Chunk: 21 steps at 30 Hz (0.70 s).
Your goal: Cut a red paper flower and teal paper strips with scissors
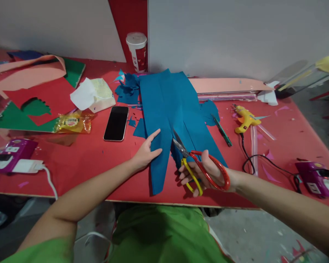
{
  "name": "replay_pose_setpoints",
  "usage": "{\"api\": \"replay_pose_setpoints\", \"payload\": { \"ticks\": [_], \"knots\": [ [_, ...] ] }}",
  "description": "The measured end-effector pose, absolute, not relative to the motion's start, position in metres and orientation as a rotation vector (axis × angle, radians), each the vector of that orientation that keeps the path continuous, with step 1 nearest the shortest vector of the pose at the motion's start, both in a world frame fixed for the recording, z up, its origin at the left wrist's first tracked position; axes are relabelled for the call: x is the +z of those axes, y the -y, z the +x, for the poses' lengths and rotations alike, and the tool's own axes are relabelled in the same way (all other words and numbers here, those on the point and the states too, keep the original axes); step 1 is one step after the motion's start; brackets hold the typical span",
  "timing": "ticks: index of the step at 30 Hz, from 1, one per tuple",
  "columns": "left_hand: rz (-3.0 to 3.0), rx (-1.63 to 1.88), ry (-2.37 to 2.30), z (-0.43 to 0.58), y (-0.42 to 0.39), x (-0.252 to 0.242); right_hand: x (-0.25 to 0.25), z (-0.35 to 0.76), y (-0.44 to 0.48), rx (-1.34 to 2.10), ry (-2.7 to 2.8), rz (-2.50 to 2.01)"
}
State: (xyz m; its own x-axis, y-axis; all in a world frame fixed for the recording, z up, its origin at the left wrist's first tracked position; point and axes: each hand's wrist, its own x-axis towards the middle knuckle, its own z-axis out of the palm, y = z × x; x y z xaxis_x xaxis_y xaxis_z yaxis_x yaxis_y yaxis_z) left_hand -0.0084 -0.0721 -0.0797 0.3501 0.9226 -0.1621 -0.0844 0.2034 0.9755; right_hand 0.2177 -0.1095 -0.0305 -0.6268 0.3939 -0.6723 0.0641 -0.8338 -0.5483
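A large blue sheet (164,106), felt or paper, lies in the middle of the red table, with a cut running up from its near edge. My left hand (146,152) rests on the strip left of the cut, thumb and forefinger stretched apart, pressing on it. In my right hand (212,171) is a pair of scissors (184,152) with one red and one yellow handle loop. Their parted blades sit in the cut, the tips partly hidden by the sheet. More blue material lies under and right of the cut.
Left are a phone (116,123), a yellow wrapper (72,122), coloured sheets (44,98) and a purple power strip (13,155). A lidded cup (137,51) stands behind. Right lie a green craft knife (222,131), a corded yellow glue gun (245,118) and another purple power strip (316,179).
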Motion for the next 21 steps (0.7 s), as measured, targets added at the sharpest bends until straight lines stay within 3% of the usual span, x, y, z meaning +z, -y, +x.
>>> {"api": "replay_pose_setpoints", "payload": {
  "ticks": [9, 21],
  "knots": [
    [1.142, 0.853, -0.977, -0.009, 0.071, -0.079, -0.016, 0.197, 0.092, 2.483, 0.641, -1.477],
    [1.171, 0.78, -1.023, -0.009, 0.072, -0.076, -0.027, 0.185, 0.104, 2.371, 0.662, -1.439]
  ]
}}
